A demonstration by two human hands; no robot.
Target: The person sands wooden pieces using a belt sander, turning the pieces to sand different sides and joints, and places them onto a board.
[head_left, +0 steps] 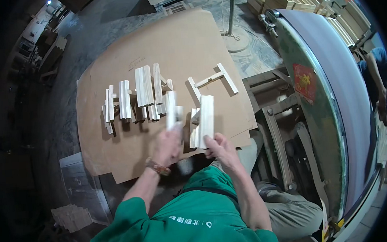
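My right hand (pixel 222 149) is closed on the near end of a pale wooden piece (pixel 207 120), thumb on top. Beneath and beside that piece are more wooden parts (pixel 194 130), partly covered by it. My left hand (pixel 168 145), with a band on the wrist, is smeared by motion. Its fingers are wrapped round the near end of another pale wooden piece (pixel 171 109), also blurred. Just beyond, a row of wooden pieces (pixel 144 86) lies stacked, several with crossbars joining them. An H-shaped wooden frame (pixel 209 78) lies flat to the right.
Brown board (pixel 110 59) covers the work table. On my right stands a belt machine (pixel 351 89) with a wide grey belt and green side, an open frame (pixel 276 138) beside it. Wooden pieces (pixel 283 0) are stacked behind it. Another person's arm (pixel 376 76) shows at far right.
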